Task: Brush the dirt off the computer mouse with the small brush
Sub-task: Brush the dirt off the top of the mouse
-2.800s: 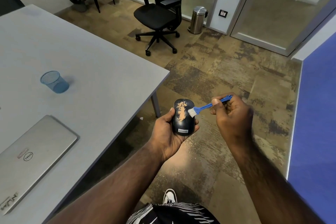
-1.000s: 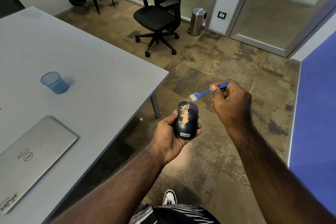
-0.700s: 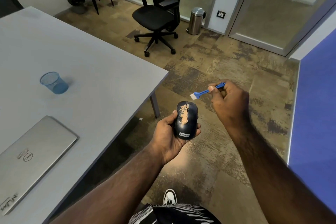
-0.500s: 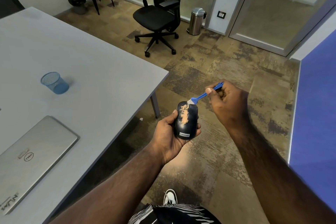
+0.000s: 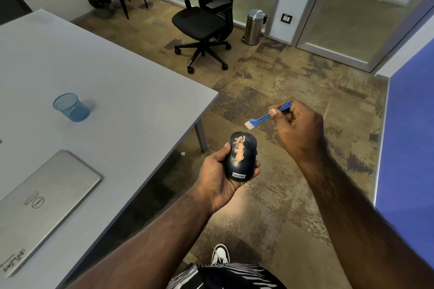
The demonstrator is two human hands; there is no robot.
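Lifted since half a second ago, the small brush now hangs clear of the computer mouse, its white bristles off at about 1 o'clock from it. Right hand pinches the blue handle; left hand cradles the mouse, tan dirt streaking its top.

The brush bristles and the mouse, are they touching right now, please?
Apart: the head view shows floor between the brush bristles and the mouse.
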